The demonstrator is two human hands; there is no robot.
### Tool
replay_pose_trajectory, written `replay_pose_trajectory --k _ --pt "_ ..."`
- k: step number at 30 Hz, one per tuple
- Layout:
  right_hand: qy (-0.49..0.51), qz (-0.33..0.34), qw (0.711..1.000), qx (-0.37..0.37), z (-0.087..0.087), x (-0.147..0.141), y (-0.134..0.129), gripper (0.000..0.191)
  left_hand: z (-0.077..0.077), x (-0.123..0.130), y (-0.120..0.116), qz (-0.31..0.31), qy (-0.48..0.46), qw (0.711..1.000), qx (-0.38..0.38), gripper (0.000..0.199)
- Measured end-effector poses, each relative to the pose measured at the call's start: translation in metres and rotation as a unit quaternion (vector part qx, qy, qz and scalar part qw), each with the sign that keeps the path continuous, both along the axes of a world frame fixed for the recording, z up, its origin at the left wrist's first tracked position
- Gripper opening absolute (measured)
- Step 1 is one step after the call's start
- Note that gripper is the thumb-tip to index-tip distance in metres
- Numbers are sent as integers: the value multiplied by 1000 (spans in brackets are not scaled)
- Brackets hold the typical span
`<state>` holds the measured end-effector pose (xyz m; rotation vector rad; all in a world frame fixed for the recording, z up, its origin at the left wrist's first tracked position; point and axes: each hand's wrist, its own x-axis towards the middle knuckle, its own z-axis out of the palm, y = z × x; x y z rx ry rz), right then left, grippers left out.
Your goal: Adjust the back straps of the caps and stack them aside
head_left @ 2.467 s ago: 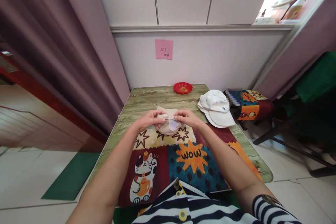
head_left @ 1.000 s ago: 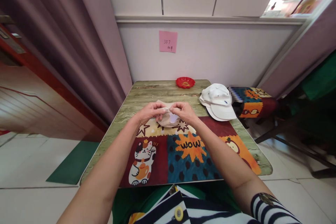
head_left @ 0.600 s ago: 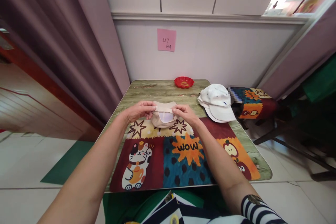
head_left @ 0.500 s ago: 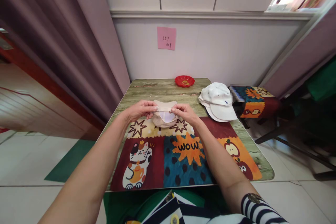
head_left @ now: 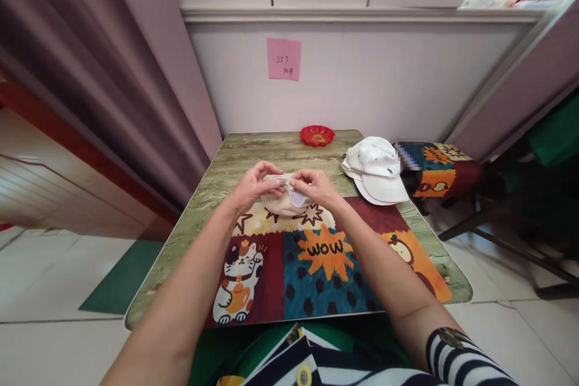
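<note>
Over the far edge of the patterned mat [head_left: 253, 277], a pale beige cap [head_left: 281, 205] has its back strap and opening turned toward me. My left hand [head_left: 256, 187] pinches the strap from the left, close to a small metal buckle. From the right, my right hand [head_left: 317, 187] grips the same strap between thumb and fingers. Both hands almost meet, and they cover much of the strap. Farther right, a stack of white caps [head_left: 375, 169] rests on the table, the top one bearing a small dark blue emblem.
A red scalloped dish [head_left: 317, 136] stands at the back of the wood-patterned table [head_left: 194, 193]. Behind it is a white wall with a pink note [head_left: 283, 59]. A stool with a patterned cover [head_left: 436, 169] is at the right, a purple curtain [head_left: 149, 42] at the left.
My left hand has slid right along the strap toward the right hand, its fingers now more curled. A metal buckle shows between them. The view has shifted slightly.
</note>
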<state>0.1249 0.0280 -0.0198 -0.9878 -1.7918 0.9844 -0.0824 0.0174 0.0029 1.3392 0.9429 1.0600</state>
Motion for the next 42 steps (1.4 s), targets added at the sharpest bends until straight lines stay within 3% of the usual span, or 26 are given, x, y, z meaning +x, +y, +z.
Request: replay_pose_trajectory --k 3,5,8,11,18,25,30,34,38,42 --pt "-15 -15 1000 19 2 1 -3 23 -11 9 -8 117 -15 993 25 41" --pt "-34 -21 998 44 5 -1 -7 24 -14 13 -13 150 -18 988 19 39" --pt "-82 -31 988 127 8 -9 -13 40 -14 18 -17 162 -36 986 13 36" --pt "-142 -55 965 213 5 -18 -16 34 -13 21 -19 163 -38 986 17 34" --pt "-184 -108 944 254 -5 -20 -15 21 -20 24 -21 151 -77 985 -8 39" --pt "-166 -85 957 221 -3 -19 -16 22 -17 19 -20 134 -85 987 -5 42" --pt "-95 -51 984 143 4 -5 -16 54 -17 11 -17 138 -47 989 -3 43" --pt "-57 -17 997 53 2 14 -12 32 -14 1 -15 103 -15 994 11 40" --pt "-14 46 999 10 -4 21 -5 32 -4 -5 -10 52 88 995 13 48" --pt "-15 85 996 -23 -4 21 -1 30 10 -8 -4 -21 145 989 -22 41"
